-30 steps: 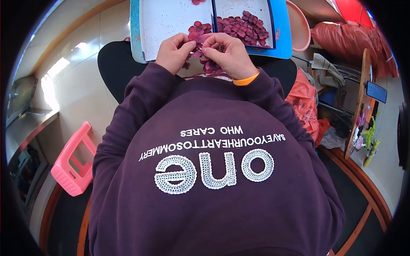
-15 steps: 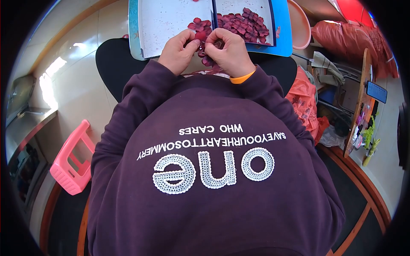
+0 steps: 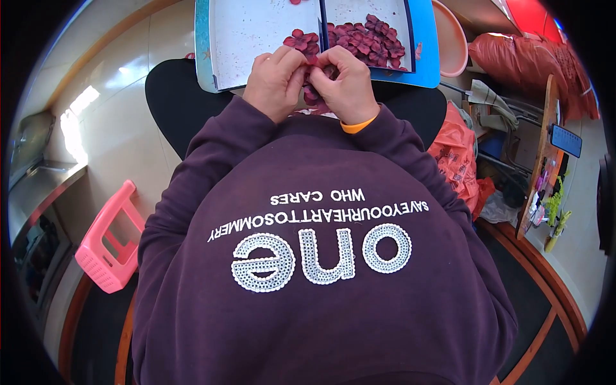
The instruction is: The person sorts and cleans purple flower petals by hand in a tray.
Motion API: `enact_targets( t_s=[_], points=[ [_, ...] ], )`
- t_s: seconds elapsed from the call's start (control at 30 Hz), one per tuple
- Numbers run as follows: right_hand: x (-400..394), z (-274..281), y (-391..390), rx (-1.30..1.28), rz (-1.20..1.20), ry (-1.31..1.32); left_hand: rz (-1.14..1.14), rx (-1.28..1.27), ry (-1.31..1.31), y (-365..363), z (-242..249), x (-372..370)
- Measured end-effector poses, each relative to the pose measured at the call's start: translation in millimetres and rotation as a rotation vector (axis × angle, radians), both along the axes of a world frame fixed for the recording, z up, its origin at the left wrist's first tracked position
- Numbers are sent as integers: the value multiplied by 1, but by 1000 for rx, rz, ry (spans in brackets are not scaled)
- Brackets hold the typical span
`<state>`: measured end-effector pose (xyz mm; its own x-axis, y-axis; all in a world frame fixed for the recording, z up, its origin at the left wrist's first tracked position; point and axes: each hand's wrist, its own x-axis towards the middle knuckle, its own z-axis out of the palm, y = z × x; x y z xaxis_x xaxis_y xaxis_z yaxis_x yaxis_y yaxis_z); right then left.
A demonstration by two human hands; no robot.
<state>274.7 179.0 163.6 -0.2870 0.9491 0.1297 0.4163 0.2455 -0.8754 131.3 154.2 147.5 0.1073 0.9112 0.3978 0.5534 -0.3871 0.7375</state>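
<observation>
A dark red petal (image 3: 312, 59) sits between the two hands, in front of the person's body and just at the near edge of a shallow white tray (image 3: 263, 38). Only a small bit of it shows; the fingers hide the rest. The left hand (image 3: 274, 86) is nearly closed, its fingers curled and its thumb and fingertips pinched on the petal. The right hand (image 3: 346, 83) meets it from the other side, also curled, with thumb and forefinger drawn together on the same petal. An orange band (image 3: 359, 125) circles the right wrist.

Just below the fingertips, more red flowers (image 3: 312, 97) show between the hands; whether they are joined to the petal cannot be told.

Beyond the hands, a dark divider (image 3: 323, 25) splits the tray. A heap of dark red flowers (image 3: 366, 42) fills part of the right compartment, while a few blossoms (image 3: 301, 41) lie in the left one, against the divider. The tray rests on a blue board (image 3: 425, 25), above black trouser legs (image 3: 176, 106).

Right of the board stands a pink basin (image 3: 451, 38), with a big red sack (image 3: 532, 74) farther out and red plastic bags (image 3: 455, 154) nearer the purple sweater (image 3: 321, 173). A pink stool (image 3: 96, 263) stands on the left, well apart from the tray.
</observation>
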Motion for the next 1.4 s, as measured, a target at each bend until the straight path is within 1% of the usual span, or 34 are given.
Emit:
enact_targets(
  t_s=[0.2, 0.33, 0.37, 0.5, 0.53, 0.67, 0.7, 0.83, 1.03, 1.17, 1.33, 1.4],
  points=[
    [-1, 2, -4, -47, -37, 81, 1, 151, 74, 0, 0, 2],
    [-5, 0, -1, 100, -5, 352, 72, 366, 28, 0, -3, 3],
    [-6, 1, 0, 104, -3, 355, 73, 370, 32, 1, -2, 2],
    [-6, 10, -4, -189, -22, 458, 157, 395, 89, -2, 2, 1],
    [-5, 12, -4, -190, -21, 460, 158, 394, 90, -3, 3, 0],
    [-3, 17, -2, -319, 17, 385, 128, 301, 36, -5, 13, -4],
    [-3, 17, -2, -318, 16, 386, 127, 301, 37, -5, 13, -5],
    [-3, 14, -1, -340, 14, 411, 198, -127, -627, -3, 6, -6],
    [-3, 10, 0, -330, 23, 425, 66, -236, -581, 2, 12, -12],
    [-4, 11, 1, -317, 37, 418, -31, -305, -505, 6, 8, -16],
    [-1, 9, 0, -357, 38, 368, -37, -363, -500, 3, 7, -16],
    [-1, 8, 1, -373, 52, 413, -17, -355, -533, 3, 7, -15]
  ],
)
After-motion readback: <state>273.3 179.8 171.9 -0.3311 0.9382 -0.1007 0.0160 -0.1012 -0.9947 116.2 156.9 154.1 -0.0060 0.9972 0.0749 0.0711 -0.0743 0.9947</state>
